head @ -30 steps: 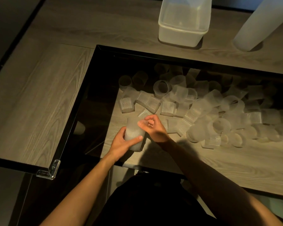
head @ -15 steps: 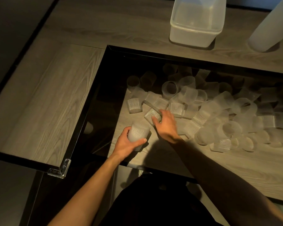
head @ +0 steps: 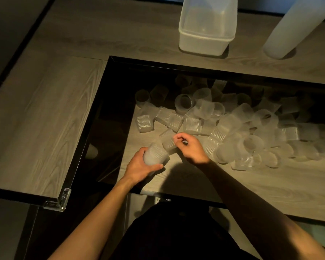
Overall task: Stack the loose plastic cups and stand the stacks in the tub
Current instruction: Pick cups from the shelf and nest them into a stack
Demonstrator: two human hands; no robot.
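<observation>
My left hand (head: 139,167) grips a short stack of frosted ribbed plastic cups (head: 155,154), tilted with its mouth toward the pile. Just right of it my right hand (head: 190,147) pinches a single ribbed cup (head: 168,141) by its rim, held close to the stack's mouth. A heap of loose translucent cups (head: 233,124) lies on the wooden surface to the right, most on their sides. The translucent tub (head: 204,42) stands at the far top of the desk; I see no stacks in it.
A tall stack of cups (head: 289,32) leans at the top right beside the tub. A black frame (head: 109,113) borders the lower surface on the left and far side. A raised wooden desk panel (head: 36,119) with a clear corner guard (head: 58,202) lies left.
My right hand reached into the pile, took one ribbed cup and drew it back toward the stack. My left hand kept holding the stack, tilting it slightly.
</observation>
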